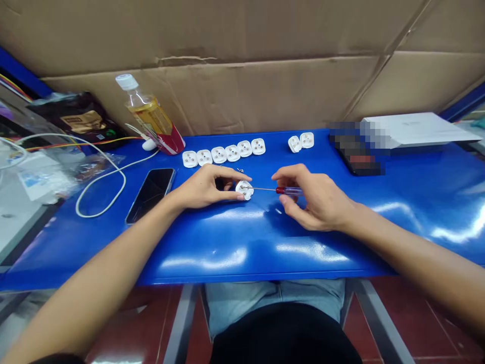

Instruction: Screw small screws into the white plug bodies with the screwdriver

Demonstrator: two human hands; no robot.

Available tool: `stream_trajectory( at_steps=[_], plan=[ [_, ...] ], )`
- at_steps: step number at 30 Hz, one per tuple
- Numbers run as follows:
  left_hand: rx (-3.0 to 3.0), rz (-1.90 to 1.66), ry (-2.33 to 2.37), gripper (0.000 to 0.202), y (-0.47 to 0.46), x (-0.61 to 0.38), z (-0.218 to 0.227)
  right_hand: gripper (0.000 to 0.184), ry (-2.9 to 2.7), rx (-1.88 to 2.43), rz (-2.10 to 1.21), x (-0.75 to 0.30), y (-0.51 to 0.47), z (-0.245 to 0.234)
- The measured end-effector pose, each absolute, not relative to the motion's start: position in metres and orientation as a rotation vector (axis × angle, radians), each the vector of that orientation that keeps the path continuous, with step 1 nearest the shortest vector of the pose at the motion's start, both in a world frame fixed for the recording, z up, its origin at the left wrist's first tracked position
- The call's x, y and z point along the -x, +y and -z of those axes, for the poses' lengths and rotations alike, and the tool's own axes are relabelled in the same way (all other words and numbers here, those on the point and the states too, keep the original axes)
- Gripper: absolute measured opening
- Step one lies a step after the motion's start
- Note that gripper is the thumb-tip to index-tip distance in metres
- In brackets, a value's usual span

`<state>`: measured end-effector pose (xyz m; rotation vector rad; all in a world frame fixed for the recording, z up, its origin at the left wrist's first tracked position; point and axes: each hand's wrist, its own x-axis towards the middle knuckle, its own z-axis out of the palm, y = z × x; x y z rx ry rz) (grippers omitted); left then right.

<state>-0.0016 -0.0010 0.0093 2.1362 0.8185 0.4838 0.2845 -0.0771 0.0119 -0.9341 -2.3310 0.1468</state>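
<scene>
Left hand (202,187) pinches white plug (244,190) between fingers and thumb; right hand (316,199) grips screwdriver (290,190) narrowly, its shaft lying level, tip meeting plug from the right.

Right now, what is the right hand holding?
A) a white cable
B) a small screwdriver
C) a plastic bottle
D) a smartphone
B. The right hand pinches a small screwdriver with a red and clear handle, its thin shaft reaching the white plug body in the left hand.
</scene>
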Motion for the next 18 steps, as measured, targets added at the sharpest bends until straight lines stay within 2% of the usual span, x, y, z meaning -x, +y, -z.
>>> stream_trajectory(
  at_steps=[2,6,10,15,18],
  plan=[
    [-2.157,-0.496,0.802,0.051,-0.0015,0.0010,-0.0094,0.035,-2.293,0.975,-0.223,-0.2846,-0.0772,-0.0134],
    [-2.176,-0.502,0.795,0.049,-0.0024,-0.0002,-0.0096,0.023,-2.258,1.037,-0.252,-0.2852,-0.0770,-0.0142],
    [-2.180,-0.506,0.785,0.049,-0.0029,-0.0009,-0.0091,0.034,-2.201,0.936,-0.329,-0.2867,-0.0768,-0.0124],
    [-2.188,-0.505,0.788,0.047,-0.0037,-0.0013,-0.0091,0.021,-2.180,1.022,-0.264,-0.2866,-0.0768,-0.0104],
    [-2.200,-0.496,0.787,0.048,-0.0042,-0.0012,-0.0098,0.027,-2.203,0.954,-0.284,-0.2874,-0.0759,-0.0113]
  ],
)
